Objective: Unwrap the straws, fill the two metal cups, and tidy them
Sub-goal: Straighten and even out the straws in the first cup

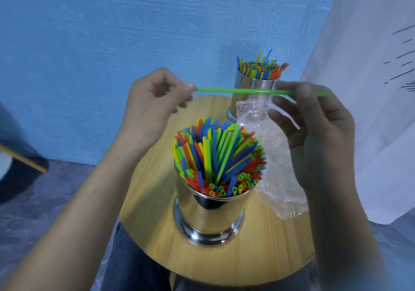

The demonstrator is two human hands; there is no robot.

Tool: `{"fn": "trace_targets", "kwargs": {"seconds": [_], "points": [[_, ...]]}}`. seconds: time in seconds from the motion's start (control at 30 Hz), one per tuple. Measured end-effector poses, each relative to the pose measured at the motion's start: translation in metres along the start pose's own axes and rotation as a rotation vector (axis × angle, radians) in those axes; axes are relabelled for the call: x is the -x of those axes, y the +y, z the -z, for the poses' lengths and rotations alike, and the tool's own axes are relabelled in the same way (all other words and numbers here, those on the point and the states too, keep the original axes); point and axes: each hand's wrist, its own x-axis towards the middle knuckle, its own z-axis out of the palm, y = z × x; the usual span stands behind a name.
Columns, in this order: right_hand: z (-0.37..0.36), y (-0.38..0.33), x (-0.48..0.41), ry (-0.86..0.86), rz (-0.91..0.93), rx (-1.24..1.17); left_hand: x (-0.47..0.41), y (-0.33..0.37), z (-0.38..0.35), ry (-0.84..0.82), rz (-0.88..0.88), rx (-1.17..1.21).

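Both cups look close to full, so you seem to be near the end of the filling: the near cup [208,214] is packed with a fan of coloured straws [217,155] leaning every way, and the far cup [251,82] is crowded too, with a few tips poking above the rest. One green straw [231,90] is in the air, held level above the surface [146,200] and crossing in front of the far cup. Your left hand [155,97] pinches its left end between thumb and fingertip, and your right hand [314,120] pinches it close to the right end, the other fingers spread loose. Whether a thin sleeve covers part of it I cannot tell. What looks left is to drop this straw in, level the uneven bundles, and clear the crumpled clear wrapper [278,167] lying just beside the near cup on the right. For room, the near cup stands well in from the round rim, but the far cup sits at the back edge close to the blue wall [89,32], and a white cloth [370,66] hangs close on the right. The open side is the left, and the space above both cups is free for a straight drop
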Motion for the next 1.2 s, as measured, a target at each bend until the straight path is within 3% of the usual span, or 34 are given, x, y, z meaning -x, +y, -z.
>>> {"fn": "trace_targets", "kwargs": {"seconds": [0.2,0.33,0.4,0.67,0.93,1.07,1.2], "points": [[0.010,-0.016,-0.002,0.194,0.149,0.012,0.004,0.001,0.000,-0.328,0.017,-0.112],[0.012,-0.024,0.004,0.120,0.226,0.236,0.004,0.005,-0.002,-0.629,0.155,-0.093],[0.007,-0.021,0.008,0.054,0.265,0.343,0.004,0.006,-0.005,-0.687,0.233,-0.083],[0.011,0.007,0.015,-0.401,0.162,0.810,0.002,0.007,-0.006,-0.671,0.296,-0.130],[0.017,0.009,0.014,-0.399,0.057,0.745,0.006,0.000,-0.013,-0.497,0.295,-0.128],[0.017,0.006,0.013,-0.381,0.078,0.830,0.010,-0.001,-0.018,-0.395,0.298,-0.133],[0.017,0.006,0.013,-0.472,0.076,0.830,0.011,-0.004,-0.020,-0.307,0.288,-0.159]]}}
